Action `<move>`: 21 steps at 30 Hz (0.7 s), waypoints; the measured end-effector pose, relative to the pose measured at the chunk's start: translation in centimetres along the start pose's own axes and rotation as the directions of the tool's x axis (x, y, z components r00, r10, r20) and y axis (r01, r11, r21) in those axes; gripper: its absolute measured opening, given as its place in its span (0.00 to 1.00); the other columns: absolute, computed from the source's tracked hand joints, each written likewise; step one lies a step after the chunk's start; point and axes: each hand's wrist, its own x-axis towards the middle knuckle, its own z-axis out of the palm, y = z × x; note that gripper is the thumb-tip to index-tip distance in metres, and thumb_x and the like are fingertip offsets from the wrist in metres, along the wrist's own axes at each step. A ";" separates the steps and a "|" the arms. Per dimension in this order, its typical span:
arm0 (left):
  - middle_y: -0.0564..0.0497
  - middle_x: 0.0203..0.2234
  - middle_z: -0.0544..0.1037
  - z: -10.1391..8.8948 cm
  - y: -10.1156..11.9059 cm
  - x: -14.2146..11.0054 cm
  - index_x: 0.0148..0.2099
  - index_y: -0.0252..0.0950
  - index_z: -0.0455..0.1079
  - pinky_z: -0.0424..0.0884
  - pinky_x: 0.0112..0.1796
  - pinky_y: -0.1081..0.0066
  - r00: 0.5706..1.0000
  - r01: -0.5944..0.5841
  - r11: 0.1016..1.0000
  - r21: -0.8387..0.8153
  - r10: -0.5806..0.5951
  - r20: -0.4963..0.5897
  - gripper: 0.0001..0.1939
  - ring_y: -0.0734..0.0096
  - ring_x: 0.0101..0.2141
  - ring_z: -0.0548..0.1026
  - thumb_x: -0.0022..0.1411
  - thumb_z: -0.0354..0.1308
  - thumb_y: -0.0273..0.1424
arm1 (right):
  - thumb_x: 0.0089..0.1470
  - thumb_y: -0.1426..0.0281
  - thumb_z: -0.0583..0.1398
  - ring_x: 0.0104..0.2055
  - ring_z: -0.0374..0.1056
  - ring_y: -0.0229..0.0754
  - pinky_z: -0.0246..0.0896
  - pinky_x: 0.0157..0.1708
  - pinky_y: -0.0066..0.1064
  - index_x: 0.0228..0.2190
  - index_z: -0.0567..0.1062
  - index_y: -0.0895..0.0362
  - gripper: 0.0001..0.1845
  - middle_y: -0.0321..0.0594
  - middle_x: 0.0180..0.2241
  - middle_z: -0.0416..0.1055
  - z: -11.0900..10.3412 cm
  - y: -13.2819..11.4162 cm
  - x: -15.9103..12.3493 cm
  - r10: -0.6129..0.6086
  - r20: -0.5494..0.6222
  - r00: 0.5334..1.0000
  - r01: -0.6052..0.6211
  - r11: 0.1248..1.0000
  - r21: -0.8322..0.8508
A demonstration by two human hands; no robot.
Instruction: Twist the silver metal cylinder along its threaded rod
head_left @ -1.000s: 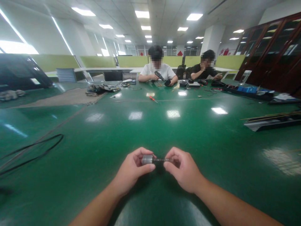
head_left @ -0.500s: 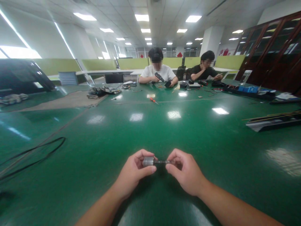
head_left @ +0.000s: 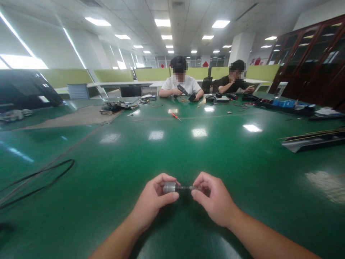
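Note:
A short silver metal cylinder (head_left: 169, 187) with a thin dark shaft (head_left: 184, 187) lies level between my two hands, just above the green tabletop (head_left: 172, 151). My left hand (head_left: 157, 192) is closed round the cylinder, thumb in front and fingers behind. On the other side, my right hand (head_left: 211, 194) pinches the shaft's far end between thumb and fingertips. That end looks ridged or grooved, and part of it is hidden in the fingers. The exact kind of tool or part cannot be made out.
An orange-handled screwdriver (head_left: 176, 116) lies farther out on the table. A black cable loop (head_left: 60, 167) is at left, a metal channel with thin rods (head_left: 309, 140) at right. Across the table one person (head_left: 180, 84) holds a dark power tool; another person (head_left: 234, 84) sits beside.
My right hand has shifted very slightly to the right along the shaft, and a little more of its grooved end shows. My left hand keeps its grip on the cylinder.

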 end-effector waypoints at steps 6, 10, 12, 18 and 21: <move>0.51 0.34 0.80 0.0 0.1 0.1 0.40 0.34 0.71 0.66 0.37 0.74 1.000 -0.007 1.000 -0.015 0.007 0.000 0.19 0.70 0.34 0.74 0.48 0.74 0.28 | 0.51 0.73 0.61 0.23 0.63 0.36 0.55 0.24 0.26 0.28 0.70 0.57 0.04 0.32 0.21 0.67 -0.1 0.1 0.1 -0.007 -0.001 1.000 0.007 1.000 0.015; 0.50 0.35 0.81 0.0 0.0 0.2 0.40 0.34 0.71 0.66 0.38 0.73 1.000 -0.003 1.000 -0.011 0.003 -0.007 0.19 0.70 0.35 0.74 0.47 0.74 0.28 | 0.50 0.73 0.62 0.23 0.62 0.36 0.54 0.24 0.26 0.28 0.70 0.57 0.04 0.32 0.21 0.67 -0.1 0.0 0.2 -0.008 -0.008 1.000 0.009 1.000 0.027; 0.50 0.34 0.81 0.0 0.1 0.1 0.40 0.34 0.71 0.66 0.37 0.73 1.000 -0.002 1.000 -0.008 0.002 -0.020 0.19 0.69 0.35 0.74 0.46 0.75 0.28 | 0.50 0.73 0.62 0.23 0.63 0.36 0.55 0.24 0.26 0.27 0.70 0.57 0.04 0.32 0.21 0.67 -0.2 0.0 0.1 -0.006 -0.019 1.000 0.007 0.999 0.052; 0.51 0.32 0.80 0.3 0.6 0.0 0.38 0.34 0.72 0.66 0.33 0.74 0.998 0.020 0.997 -0.072 -0.024 -0.056 0.18 0.71 0.30 0.73 0.45 0.75 0.27 | 0.55 0.61 0.61 0.20 0.62 0.37 0.56 0.21 0.27 0.26 0.69 0.56 0.13 0.35 0.19 0.70 -0.3 0.6 0.6 0.078 -0.111 0.991 -0.018 0.888 0.460; 0.54 0.26 0.76 0.2 0.5 0.0 0.36 0.33 0.73 0.64 0.28 0.77 0.997 0.006 0.992 -0.124 -0.016 -0.081 0.18 0.76 0.26 0.69 0.45 0.76 0.30 | 0.60 0.52 0.55 0.15 0.55 0.36 0.48 0.16 0.27 0.19 0.66 0.55 0.24 0.33 0.12 0.63 -0.2 1.3 1.3 0.240 -0.190 0.952 -0.074 0.782 0.619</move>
